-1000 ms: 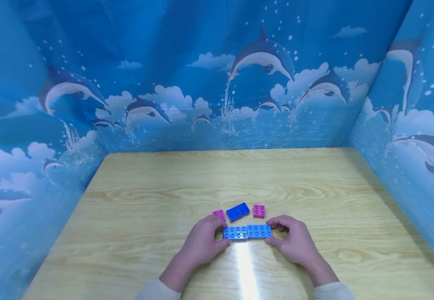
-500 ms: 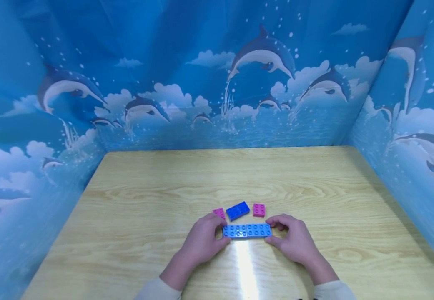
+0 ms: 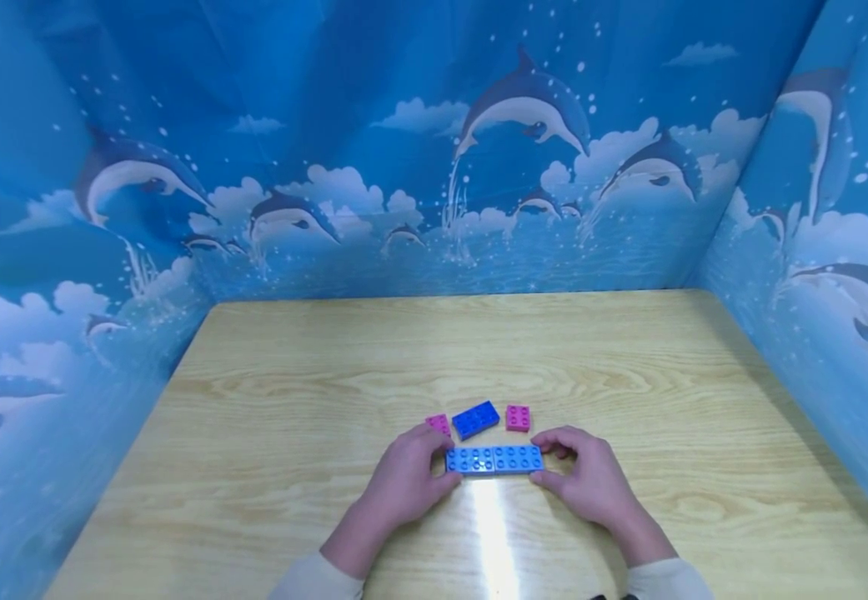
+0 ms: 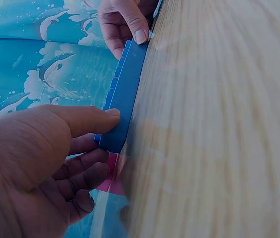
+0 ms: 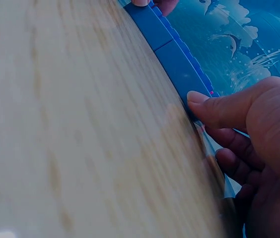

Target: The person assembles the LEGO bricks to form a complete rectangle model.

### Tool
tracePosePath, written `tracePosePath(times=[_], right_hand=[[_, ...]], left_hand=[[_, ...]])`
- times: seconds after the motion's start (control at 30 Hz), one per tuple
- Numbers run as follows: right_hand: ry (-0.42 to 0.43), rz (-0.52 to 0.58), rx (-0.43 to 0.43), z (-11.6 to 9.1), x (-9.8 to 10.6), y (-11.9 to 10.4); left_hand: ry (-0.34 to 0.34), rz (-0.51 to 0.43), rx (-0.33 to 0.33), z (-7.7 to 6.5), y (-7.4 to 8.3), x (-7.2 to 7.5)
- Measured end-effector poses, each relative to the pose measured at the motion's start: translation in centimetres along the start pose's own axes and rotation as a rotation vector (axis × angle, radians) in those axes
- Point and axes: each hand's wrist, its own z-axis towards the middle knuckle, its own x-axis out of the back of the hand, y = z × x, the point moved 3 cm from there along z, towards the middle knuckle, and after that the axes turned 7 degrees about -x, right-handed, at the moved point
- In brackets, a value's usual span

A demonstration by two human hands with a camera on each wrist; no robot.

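Observation:
Two light blue toy building bricks lie end to end on the table, studs up, their short ends touching. My left hand (image 3: 409,475) pinches the left light blue brick (image 3: 469,461) between thumb and fingers at its outer end. At the other end, my right hand (image 3: 579,473) pinches the right light blue brick (image 3: 519,459) the same way. In the left wrist view, the thumb presses the near side of the left brick (image 4: 117,126). The right wrist view has the right thumb on the side of the right brick (image 5: 182,74), a thin seam between the two.
Just behind the row lie a dark blue brick (image 3: 476,420), set at an angle, and a small pink brick (image 3: 518,418). Another pink brick (image 3: 439,425) is partly covered by the left hand. A dolphin-print curtain (image 3: 434,167) encloses the wooden table (image 3: 313,375).
The two light blue bricks, slightly out of line a second ago, now sit in a straighter row. Both hands keep their hold and barely move.

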Motion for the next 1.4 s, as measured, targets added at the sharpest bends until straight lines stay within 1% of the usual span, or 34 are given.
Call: tracePosePath(times=[0.1,0.3,0.37,0.47,0.63,0.77,0.87,1.17,1.4], right_hand=[[-0.003,0.000,-0.001,0.0,-0.1,0.1],[-0.001,-0.008,-0.003,0.1,-0.2,0.3],[0.000,-0.009,-0.002,0.1,-0.2,0.3],[-0.002,-0.008,-0.002,0.1,-0.1,0.3],[0.000,-0.009,-0.003,0.1,-0.1,0.3],[0.001,-0.013,-0.009,0.0,-0.1,0.3],[0.003,-0.014,-0.016,0.0,0.0,0.3],[-0.005,-0.011,-0.016,0.0,-0.1,0.2],[-0.006,-0.009,-0.014,0.0,0.0,0.1]], left_hand=[[0.009,-0.015,0.005,0.0,0.0,0.3],[0.069,-0.098,0.018,0.5,0.3,1.2],[0.089,-0.104,0.019,0.9,0.2,1.5],[0.106,-0.089,0.027,1.6,0.2,1.8],[0.090,-0.012,0.048,3.1,-0.1,1.8],[0.075,0.049,0.038,4.2,-0.2,1.6],[0.056,0.067,0.035,4.8,-0.3,1.4],[-0.011,0.100,0.041,5.8,-0.7,1.0],[-0.038,0.101,0.040,6.1,-0.9,0.8]])
